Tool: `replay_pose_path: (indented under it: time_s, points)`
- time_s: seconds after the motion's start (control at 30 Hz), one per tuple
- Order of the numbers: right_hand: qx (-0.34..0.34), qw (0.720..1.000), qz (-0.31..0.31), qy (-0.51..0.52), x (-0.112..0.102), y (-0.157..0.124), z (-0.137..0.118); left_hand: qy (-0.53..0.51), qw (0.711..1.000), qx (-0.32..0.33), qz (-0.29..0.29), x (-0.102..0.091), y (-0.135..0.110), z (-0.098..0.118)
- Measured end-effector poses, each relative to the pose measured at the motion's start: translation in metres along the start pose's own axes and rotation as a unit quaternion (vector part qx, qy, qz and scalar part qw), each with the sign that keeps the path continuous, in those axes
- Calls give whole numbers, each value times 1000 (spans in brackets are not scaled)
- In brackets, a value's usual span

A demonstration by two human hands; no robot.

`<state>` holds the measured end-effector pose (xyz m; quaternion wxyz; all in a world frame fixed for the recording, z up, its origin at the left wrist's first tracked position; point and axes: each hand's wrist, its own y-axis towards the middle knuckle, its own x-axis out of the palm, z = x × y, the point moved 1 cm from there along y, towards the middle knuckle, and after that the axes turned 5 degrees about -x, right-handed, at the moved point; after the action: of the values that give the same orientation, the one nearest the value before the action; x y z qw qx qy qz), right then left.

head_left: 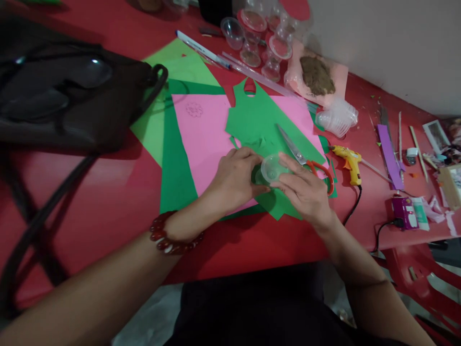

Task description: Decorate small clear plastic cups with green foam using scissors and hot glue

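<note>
A clear plastic cup sits between two bare hands above a layered spread of coloured paper, seen on my head feed from afar. The left hand curls thumb and fingers around the cup's left side; the right hand pinches its right side, fingertips at the rim. The gap beside the left fingers is dim, and I cannot tell whether the green there is paper seen through plastic. A red beaded bracelet circles the left wrist.

Just beyond the right knuckles, orange-handled scissors lie on a cut green sheet, itself over a pink sheet with a small drawing. To the right, I see a yellow glue gun on the red table, near a stack of clear cups. Farther back, a brown mound rests on pale pink paper, beside joined plastic cups with red discs. A dark bag fills the table's left side.
</note>
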<state>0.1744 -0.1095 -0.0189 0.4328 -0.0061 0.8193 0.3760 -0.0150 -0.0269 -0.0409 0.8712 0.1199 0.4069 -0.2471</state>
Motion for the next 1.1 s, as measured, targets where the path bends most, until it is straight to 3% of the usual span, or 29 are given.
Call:
replay_pose_path:
  time_s: [0.3, 0.4, 0.63, 1.1]
  points:
    - [27, 999, -18, 38, -13, 7, 0, -8, 1000, -7, -9, -3, 2, 5]
    - [5, 999, -1, 36, -15, 11, 0, -8, 1000, -16, -7, -2, 4, 6]
    - [-67, 994, -82, -7, 3, 12, 6, -9, 999, -33, -13, 1, 6, 6]
    - [-28, 996, -84, -3, 13, 8, 11, -26, 999, -30, -3, 4, 5, 4]
